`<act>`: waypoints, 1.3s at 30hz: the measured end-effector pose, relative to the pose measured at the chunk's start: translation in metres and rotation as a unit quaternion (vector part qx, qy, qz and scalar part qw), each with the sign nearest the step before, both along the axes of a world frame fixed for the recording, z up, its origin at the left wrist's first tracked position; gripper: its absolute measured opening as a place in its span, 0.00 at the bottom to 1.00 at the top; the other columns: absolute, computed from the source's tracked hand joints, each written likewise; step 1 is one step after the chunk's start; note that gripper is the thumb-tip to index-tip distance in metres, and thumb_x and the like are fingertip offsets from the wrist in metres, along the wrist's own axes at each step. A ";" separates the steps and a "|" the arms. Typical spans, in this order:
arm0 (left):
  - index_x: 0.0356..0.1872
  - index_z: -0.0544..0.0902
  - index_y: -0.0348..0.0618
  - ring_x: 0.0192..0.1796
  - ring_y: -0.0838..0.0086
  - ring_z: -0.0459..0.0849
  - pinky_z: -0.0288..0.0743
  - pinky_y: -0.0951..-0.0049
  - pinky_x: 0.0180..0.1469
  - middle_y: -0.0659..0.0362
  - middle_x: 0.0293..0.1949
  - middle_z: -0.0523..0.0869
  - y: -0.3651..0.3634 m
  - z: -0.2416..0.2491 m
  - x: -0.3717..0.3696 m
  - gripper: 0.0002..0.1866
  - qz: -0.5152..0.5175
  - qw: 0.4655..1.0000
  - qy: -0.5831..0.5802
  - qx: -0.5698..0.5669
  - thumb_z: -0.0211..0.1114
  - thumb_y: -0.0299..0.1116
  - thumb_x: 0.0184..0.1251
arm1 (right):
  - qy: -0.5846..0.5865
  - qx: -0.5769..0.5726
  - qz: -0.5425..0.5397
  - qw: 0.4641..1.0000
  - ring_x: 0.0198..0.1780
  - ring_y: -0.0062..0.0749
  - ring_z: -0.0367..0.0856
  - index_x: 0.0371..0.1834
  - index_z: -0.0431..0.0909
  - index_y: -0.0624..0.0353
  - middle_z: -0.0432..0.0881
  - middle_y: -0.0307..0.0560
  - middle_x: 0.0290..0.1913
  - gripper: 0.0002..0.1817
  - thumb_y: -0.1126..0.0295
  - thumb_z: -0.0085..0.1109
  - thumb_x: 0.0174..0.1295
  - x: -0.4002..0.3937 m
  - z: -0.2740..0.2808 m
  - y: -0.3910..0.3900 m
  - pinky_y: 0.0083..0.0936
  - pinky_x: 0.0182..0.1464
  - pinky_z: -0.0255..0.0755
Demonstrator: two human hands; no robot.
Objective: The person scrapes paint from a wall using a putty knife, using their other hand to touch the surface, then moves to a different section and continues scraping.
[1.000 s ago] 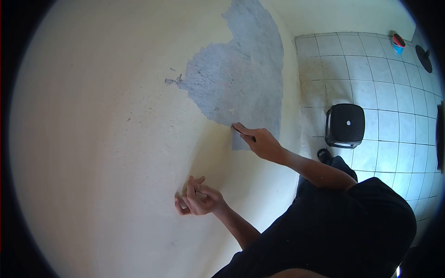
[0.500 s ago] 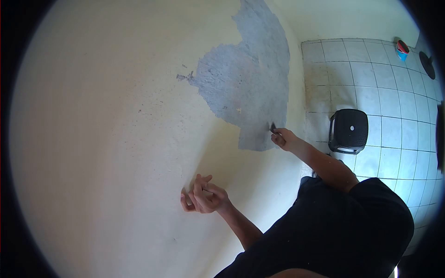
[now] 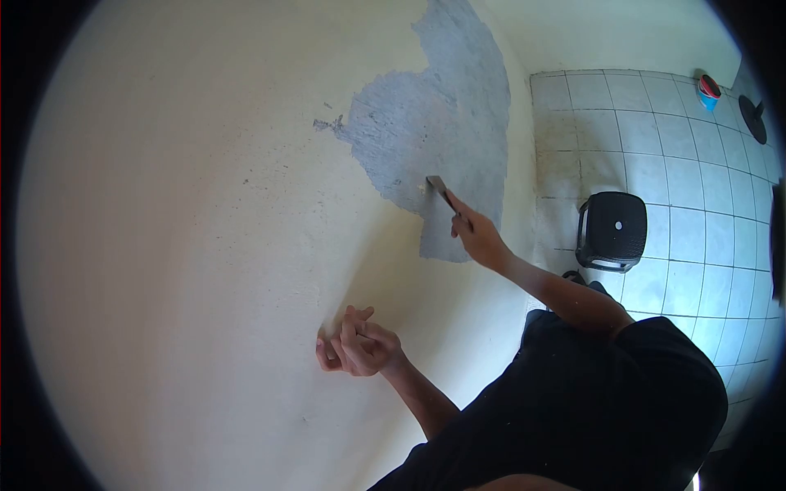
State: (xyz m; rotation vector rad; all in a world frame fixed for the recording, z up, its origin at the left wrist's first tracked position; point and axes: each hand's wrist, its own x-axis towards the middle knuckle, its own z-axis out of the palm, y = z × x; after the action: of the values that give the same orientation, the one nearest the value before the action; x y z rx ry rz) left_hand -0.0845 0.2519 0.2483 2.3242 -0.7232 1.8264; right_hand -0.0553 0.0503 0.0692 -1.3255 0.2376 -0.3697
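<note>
My right hand (image 3: 481,241) is closed around the handle of a putty knife (image 3: 440,188). The flat blade points up and left in the picture, its tip at the grey patch (image 3: 471,139) on the wall. Jagged edges border this patch, and its surface looks rough and streaked. Lower left, my left hand (image 3: 360,344) rests against the pale cream wall (image 3: 205,286), fingers loosely curled and apart, some fingertips touching the paint. Nothing shows in that hand. A small dark chipped spot (image 3: 330,125) lies beside the patch's left edge.
A black plastic stool (image 3: 616,231) stands on the tiled floor (image 3: 688,180) to the right, close to my feet. Farther off are a red and blue container (image 3: 708,92) and a dark round object (image 3: 752,120). Small specks dot the wall left of the patch.
My right hand has moved the putty knife left and up across the grey patch, away from its right side. More of the blade shows. My left hand stays at the same place on the wall.
</note>
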 end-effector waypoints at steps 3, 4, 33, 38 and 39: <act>0.42 0.85 0.47 0.29 0.82 0.81 0.62 0.61 0.73 0.77 0.21 0.87 0.000 0.000 0.000 0.11 -0.009 1.000 0.001 0.003 0.55 0.22 0.72 | -0.001 -0.019 0.061 0.998 0.34 0.30 0.78 0.93 0.51 0.43 0.81 0.47 0.33 0.37 0.68 0.48 0.83 -0.019 0.005 0.009 0.29 0.47 0.77; 0.42 0.85 0.47 0.29 0.82 0.81 0.62 0.61 0.73 0.77 0.21 0.87 -0.001 0.000 0.000 0.11 -0.014 1.000 0.000 0.003 0.55 0.22 0.73 | 0.009 -0.008 0.091 0.996 0.34 0.31 0.78 0.93 0.50 0.43 0.81 0.47 0.33 0.37 0.69 0.49 0.82 -0.026 0.011 0.008 0.30 0.48 0.78; 0.45 0.87 0.42 0.25 0.85 0.79 0.61 0.57 0.74 0.72 0.19 0.88 -0.006 0.003 -0.005 0.15 0.013 0.999 0.023 0.027 0.52 0.34 0.85 | 0.003 -0.199 -0.025 0.980 0.17 0.41 0.71 0.80 0.77 0.41 0.79 0.58 0.22 0.28 0.70 0.62 0.78 -0.025 0.034 -0.034 0.37 0.27 0.70; 0.45 0.87 0.41 0.26 0.84 0.79 0.61 0.57 0.74 0.72 0.19 0.88 -0.007 0.003 -0.003 0.15 0.010 0.999 0.026 0.029 0.51 0.33 0.85 | 0.000 -0.190 -0.006 0.982 0.16 0.40 0.69 0.79 0.78 0.42 0.79 0.58 0.21 0.27 0.71 0.62 0.78 -0.041 0.025 -0.027 0.38 0.27 0.70; 0.45 0.87 0.41 0.26 0.84 0.79 0.61 0.57 0.73 0.72 0.19 0.88 -0.006 0.003 -0.004 0.15 0.012 0.999 0.028 0.029 0.51 0.33 0.85 | -0.005 -0.180 -0.010 0.984 0.17 0.38 0.68 0.78 0.79 0.43 0.78 0.60 0.22 0.26 0.70 0.62 0.79 -0.037 0.028 -0.026 0.37 0.27 0.69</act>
State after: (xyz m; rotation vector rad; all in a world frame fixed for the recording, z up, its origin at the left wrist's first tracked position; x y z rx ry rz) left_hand -0.0886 0.2460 0.2511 2.4188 -0.7531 1.7663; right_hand -0.0922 0.0241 0.0974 -1.6766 0.1809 -0.4514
